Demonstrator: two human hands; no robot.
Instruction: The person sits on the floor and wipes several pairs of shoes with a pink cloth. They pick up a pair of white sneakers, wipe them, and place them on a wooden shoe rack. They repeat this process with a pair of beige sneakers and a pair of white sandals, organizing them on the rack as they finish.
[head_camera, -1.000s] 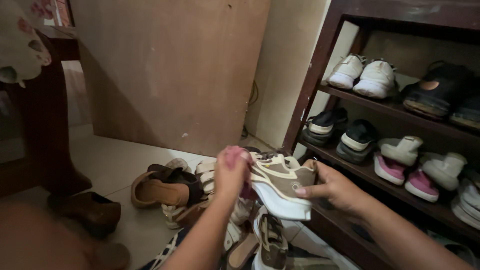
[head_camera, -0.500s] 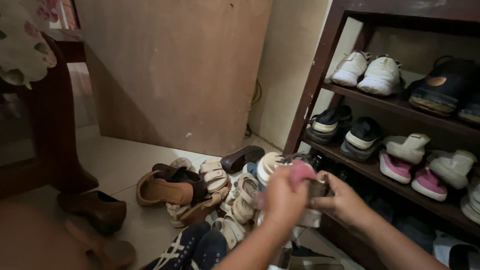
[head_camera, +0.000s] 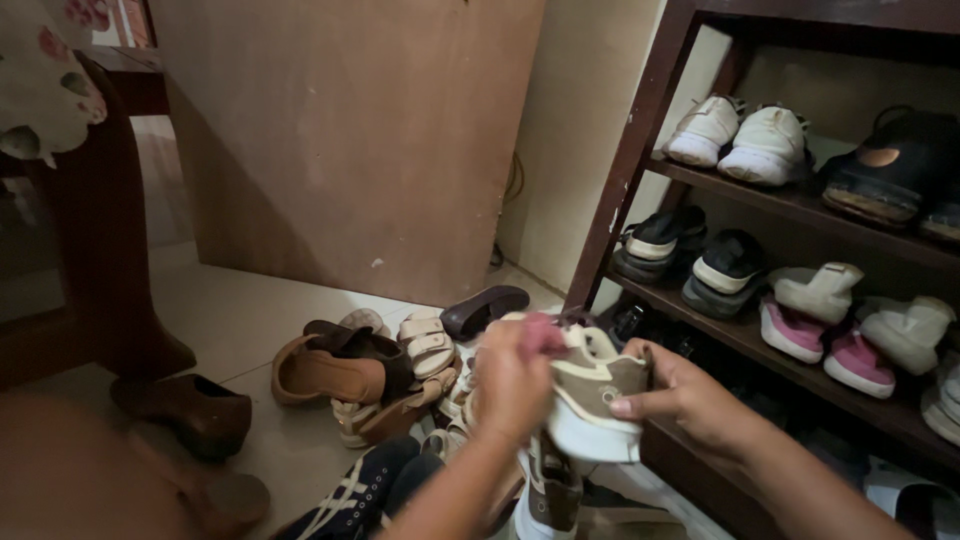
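Head camera looks down on both forearms reaching in from the bottom edge. Right hand (head_camera: 690, 395) grips a sneaker (head_camera: 590, 405), brown suede-like upper with cream trim and a thick white sole, fingers curled round its heel end. Left hand (head_camera: 512, 375) presses a pink cloth (head_camera: 540, 328) against the toe, fingers closed over it. Sneaker hangs above a heap of strappy sandals (head_camera: 420, 370) on the tiled floor (head_camera: 235, 320), beside a dark wooden shoe rack (head_camera: 640, 150).

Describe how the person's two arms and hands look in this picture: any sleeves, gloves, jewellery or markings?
Both forearms are bare, with no sleeves in view. The left hand and right hand wear no gloves. No rings, watch or bracelets show. The right thumb has a pale, neatly shaped nail. No marks can be made out in the dim light.
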